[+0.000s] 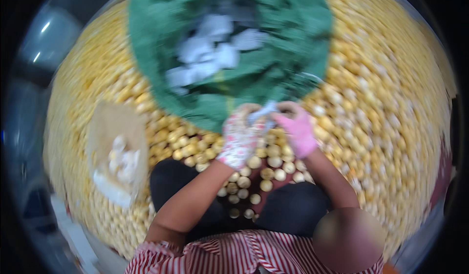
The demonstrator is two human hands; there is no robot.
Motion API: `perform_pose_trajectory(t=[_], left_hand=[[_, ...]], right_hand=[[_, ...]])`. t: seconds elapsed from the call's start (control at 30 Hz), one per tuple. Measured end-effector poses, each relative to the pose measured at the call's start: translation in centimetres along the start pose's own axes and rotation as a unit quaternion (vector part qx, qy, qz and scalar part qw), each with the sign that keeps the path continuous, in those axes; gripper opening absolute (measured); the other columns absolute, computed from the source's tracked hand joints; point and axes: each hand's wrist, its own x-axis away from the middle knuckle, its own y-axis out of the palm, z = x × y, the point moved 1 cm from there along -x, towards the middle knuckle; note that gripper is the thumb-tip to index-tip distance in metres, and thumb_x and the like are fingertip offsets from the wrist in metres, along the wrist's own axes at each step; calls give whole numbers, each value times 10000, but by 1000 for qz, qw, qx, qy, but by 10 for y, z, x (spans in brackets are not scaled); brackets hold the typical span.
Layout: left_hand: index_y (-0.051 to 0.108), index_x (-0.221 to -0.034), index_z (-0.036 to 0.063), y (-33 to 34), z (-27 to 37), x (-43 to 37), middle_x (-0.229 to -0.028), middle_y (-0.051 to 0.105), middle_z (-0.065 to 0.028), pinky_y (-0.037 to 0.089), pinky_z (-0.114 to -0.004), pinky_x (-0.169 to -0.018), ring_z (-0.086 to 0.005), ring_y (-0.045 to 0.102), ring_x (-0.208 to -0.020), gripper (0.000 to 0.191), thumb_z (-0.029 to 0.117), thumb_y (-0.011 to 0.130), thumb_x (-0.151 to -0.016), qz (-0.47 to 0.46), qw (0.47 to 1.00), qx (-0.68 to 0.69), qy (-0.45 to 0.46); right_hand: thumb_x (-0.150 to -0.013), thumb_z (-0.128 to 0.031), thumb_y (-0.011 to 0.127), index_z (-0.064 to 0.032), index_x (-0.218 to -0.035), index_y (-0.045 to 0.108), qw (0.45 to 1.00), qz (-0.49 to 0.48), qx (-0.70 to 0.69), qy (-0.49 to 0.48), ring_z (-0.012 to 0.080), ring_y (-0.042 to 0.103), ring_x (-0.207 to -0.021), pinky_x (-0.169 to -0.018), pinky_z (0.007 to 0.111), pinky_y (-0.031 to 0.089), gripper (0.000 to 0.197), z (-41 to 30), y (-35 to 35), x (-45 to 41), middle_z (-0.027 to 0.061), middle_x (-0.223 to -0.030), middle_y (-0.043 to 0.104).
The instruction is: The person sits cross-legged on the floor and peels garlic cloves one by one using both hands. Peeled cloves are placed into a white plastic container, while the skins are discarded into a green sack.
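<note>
Both my hands meet in front of me, above the near rim of a green woven plastic sack (176, 105). My left hand (242, 136) wears a white glove with a pink pattern, its fingers bent around the left side of a small pale bluish-white piece (269, 111). In a pink glove, my right hand (297, 129) pinches the right side of that piece. Fingers and motion blur hide its exact shape, so it could be a packet or cloth. Several similar whitish pieces (209, 52) lie inside the sack. Small yellowish round balls (274, 151) lie below my hands.
A broad heap of these yellowish balls (370, 102) surrounds the sack on both sides. At left, an open beige bag (117, 122) holds whitish pieces (124, 164). My knees (293, 208) flank a reddish surface with scattered balls. A large dark shiny object (51, 32) stands beyond the left edge.
</note>
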Motion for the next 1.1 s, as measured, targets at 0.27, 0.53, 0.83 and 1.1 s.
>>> perform_pose_trajectory(t=[0.27, 0.53, 0.83, 1.1], left_hand=[[517, -1217, 0, 51, -39, 7, -1138, 616, -101, 505, -329, -901, -211, 612, -1006, 352, 265, 462, -991, -118, 785, 553, -252], [560, -1171, -7, 75, -24, 24, -1115, 626, -109, 478, -301, -912, -186, 611, -995, 272, 157, 558, -954, -168, 806, 508, -252], [604, -1067, -10, 80, -14, 22, -1102, 652, -128, 504, -333, -901, -203, 638, -970, 187, 129, 565, -950, -281, 813, 472, -195], [614, -1103, 6, 86, -6, 31, -1046, 661, -75, 533, -299, -854, -150, 650, -916, 205, 69, 615, -908, -278, 789, 504, -213]], right_hand=[[-847, -227, 719, -13, -1022, 625, 995, 3, -94, 12, 106, 578, -840, -769, 264, 483, 292, 33, -15, 20, 34, -913, 637], [-826, -138, 708, -1, -901, 608, 987, 142, 30, -69, 162, 583, -769, -741, 311, 484, 186, 67, -28, 36, 91, -818, 624], [-803, -120, 638, -10, -962, 614, 997, 73, -7, 0, 152, 598, -806, -736, 309, 484, 195, 87, -44, 67, 95, -824, 635], [-773, -246, 733, -78, -1235, 569, 844, 463, 255, -92, 326, 570, -1076, -953, 390, 460, 518, 55, -213, -15, 196, -1186, 578]])
